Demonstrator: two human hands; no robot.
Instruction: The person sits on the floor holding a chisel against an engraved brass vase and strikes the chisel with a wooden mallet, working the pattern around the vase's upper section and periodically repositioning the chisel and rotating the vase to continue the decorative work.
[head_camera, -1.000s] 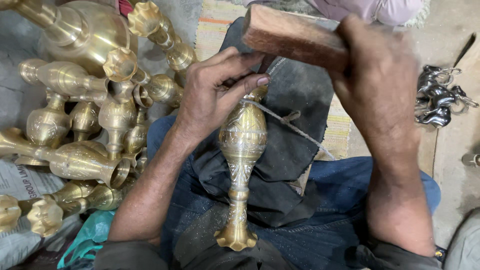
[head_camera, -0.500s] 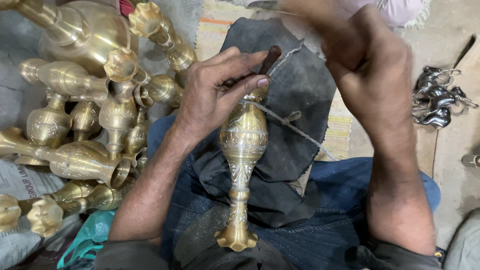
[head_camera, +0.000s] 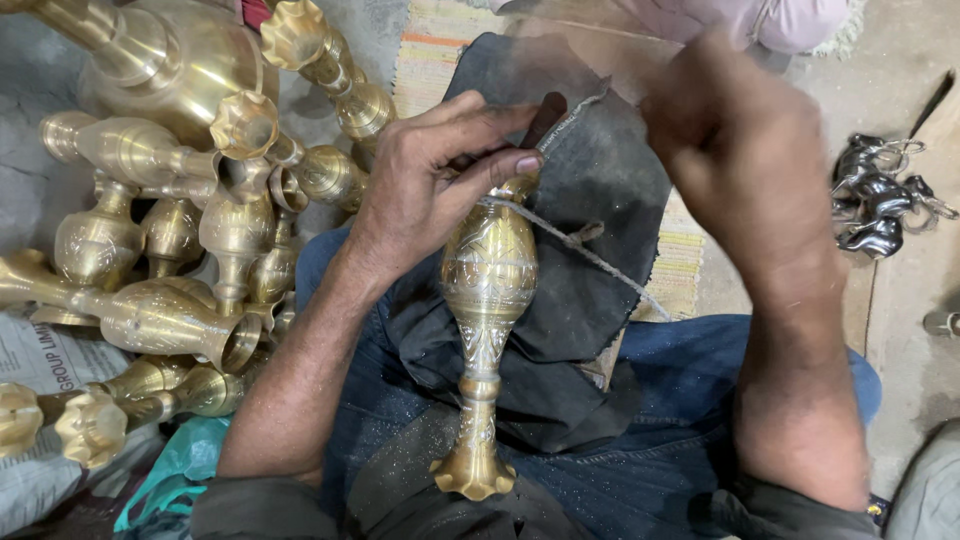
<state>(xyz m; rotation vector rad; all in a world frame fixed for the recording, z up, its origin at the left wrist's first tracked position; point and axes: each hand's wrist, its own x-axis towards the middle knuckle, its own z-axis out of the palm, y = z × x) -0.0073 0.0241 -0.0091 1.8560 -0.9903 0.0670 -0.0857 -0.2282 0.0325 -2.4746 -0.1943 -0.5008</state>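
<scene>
Brass vase (head_camera: 488, 285) on the lap is partly engraved, left hand (head_camera: 430, 185) fingers pinching a chisel (head_camera: 545, 115) on it; blurred right hand's (head_camera: 745, 150) grip unclear.

The golden brass engraved vase (head_camera: 488, 290) carries fine silvery leaf-like bands (base plain gold), lying on a dark grey-black cloth (head_camera: 600, 200) over blue denim jeans (head_camera: 680, 400).

Engraved brass vase (head_camera: 488, 290) on lap

Left hand (head_camera: 430, 180) pinches a dark tool (head_camera: 545, 115) at its top; right hand (head_camera: 745, 150) blurred beside.
</scene>
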